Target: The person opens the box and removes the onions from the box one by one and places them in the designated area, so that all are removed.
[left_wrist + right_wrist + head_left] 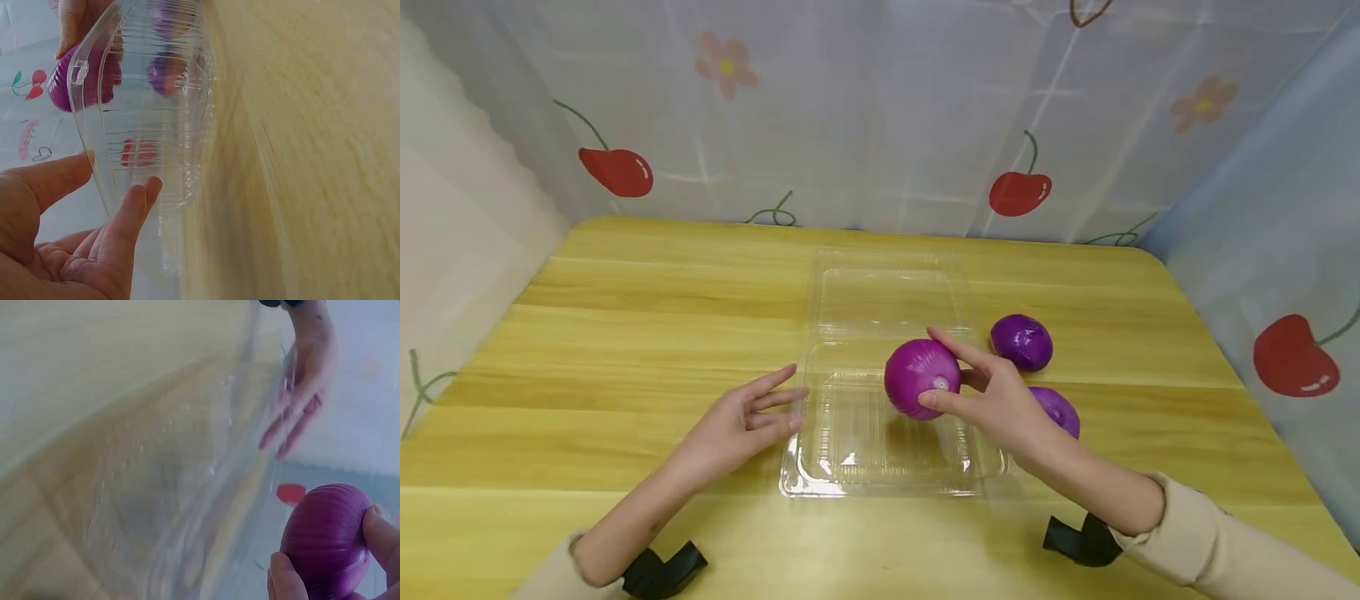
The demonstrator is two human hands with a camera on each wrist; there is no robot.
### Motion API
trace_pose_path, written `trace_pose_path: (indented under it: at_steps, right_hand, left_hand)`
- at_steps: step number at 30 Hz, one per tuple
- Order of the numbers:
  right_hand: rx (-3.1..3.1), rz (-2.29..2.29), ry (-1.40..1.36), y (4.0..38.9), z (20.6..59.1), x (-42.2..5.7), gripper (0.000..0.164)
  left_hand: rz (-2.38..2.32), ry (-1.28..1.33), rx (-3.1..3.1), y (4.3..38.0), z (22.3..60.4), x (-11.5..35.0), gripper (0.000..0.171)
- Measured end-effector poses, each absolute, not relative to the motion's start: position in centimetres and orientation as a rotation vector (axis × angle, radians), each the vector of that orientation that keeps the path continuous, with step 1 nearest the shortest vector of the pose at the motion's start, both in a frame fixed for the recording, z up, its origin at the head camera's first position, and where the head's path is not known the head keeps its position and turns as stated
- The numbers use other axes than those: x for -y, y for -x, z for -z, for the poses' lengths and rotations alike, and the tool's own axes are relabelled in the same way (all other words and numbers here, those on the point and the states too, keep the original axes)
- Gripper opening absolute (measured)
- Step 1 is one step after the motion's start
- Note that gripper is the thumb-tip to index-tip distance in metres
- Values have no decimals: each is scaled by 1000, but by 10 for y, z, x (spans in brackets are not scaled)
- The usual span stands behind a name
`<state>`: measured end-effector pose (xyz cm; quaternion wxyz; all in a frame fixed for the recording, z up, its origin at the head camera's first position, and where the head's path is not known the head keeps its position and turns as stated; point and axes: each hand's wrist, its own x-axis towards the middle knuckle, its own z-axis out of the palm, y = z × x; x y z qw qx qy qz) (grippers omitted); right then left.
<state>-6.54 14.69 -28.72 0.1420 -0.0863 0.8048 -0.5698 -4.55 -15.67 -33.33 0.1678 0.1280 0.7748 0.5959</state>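
Observation:
A clear plastic clamshell container (842,479) lies unfolded on the table, its lid (891,292) laid back at the far side. Above its tray, my right hand (1011,412) grips a red onion (917,375) between thumb and fingers; the right wrist view shows the onion (328,540) up close. My left hand (737,425) is at the container's left side, fingers loosely extended. In the left wrist view its fingertips (150,187) come right up to the container wall; firm contact is hard to tell. Two more red onions, one farther (1022,342) and one nearer (1057,412), lie right of the container.
The wooden table (625,358) has rounded far corners. A pale curtain (865,125) printed with cherries and flowers hangs behind it and along the sides. Black straps (662,571) are around both wrists. My right forearm partly covers the nearer onion.

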Motion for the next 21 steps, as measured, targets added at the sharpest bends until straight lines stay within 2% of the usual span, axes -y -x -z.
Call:
trace_pose_path:
  at_steps: [12,21]
  right_hand:
    - [-2456,1598,76,71,270,-213,73]
    - [-2298,1949,-15,87,285,-271,67]
  left_hand:
    - [-1680,-361,-2212,45,333,158,68]
    - [-1655,-368,-2230,45,331,158,66]
